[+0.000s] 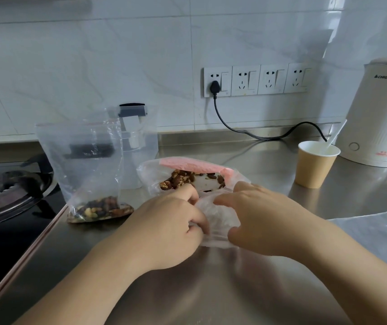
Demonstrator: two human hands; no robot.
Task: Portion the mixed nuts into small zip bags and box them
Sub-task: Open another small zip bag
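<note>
A small clear zip bag point(218, 219) lies on the steel counter point(211, 289) between my hands. My left hand point(169, 228) grips its left edge with curled fingers. My right hand point(260, 219) pinches its right edge. Just behind them lies a larger clear bag of mixed nuts point(187, 178) with a pink strip on top, its mouth facing me. To the left stands an upright clear zip bag point(86, 165) with a layer of mixed nuts at its bottom.
A gas hob point(7, 195) fills the left side. A clear container point(138, 146) stands behind the upright bag. At right are a paper cup with a spoon point(314, 164), a white kettle point(380, 113) and a plastic sheet point(380, 233). A black cable point(246, 132) crosses the back.
</note>
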